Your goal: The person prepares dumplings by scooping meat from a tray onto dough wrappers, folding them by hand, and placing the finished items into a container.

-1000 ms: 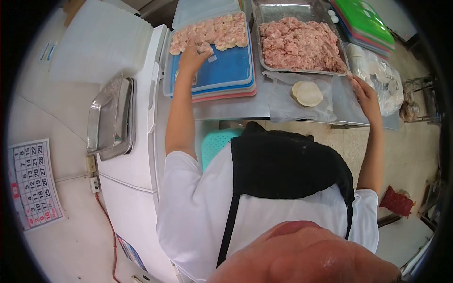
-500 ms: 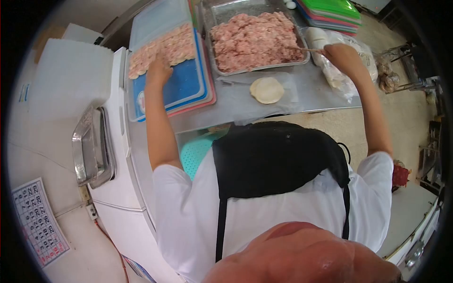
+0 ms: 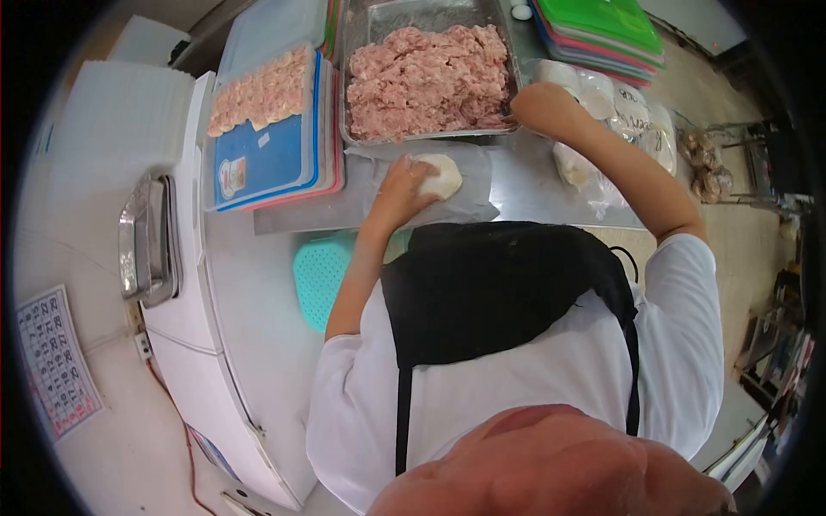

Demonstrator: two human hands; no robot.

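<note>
My left hand [image 3: 401, 193] has its fingers and thumb at the left edge of a round, pale dough wrapper [image 3: 444, 177], which lies over a sheet of clear plastic [image 3: 475, 163]. Ground meat [image 3: 428, 82] fills much of a metal tray [image 3: 430, 135]. At the tray's right edge my right hand [image 3: 544, 108] is closed round a thin stick, mostly hidden by the hand. Rows of pale, meat-filled pieces [image 3: 260, 93] rest on a blue lid [image 3: 268, 162] at the left.
Green and coloured lids [image 3: 602, 30] are stacked at the back right. Bagged white packs [image 3: 632, 112] sit by my right arm. A turquoise perforated basket [image 3: 322, 279] stands below the table's near edge. Metal trays [image 3: 151, 241] hang at the left.
My left hand has moved from the filled pieces to the dough wrapper. My right hand has come closer to the meat tray's edge. The view has shifted, and the table things appear further left.
</note>
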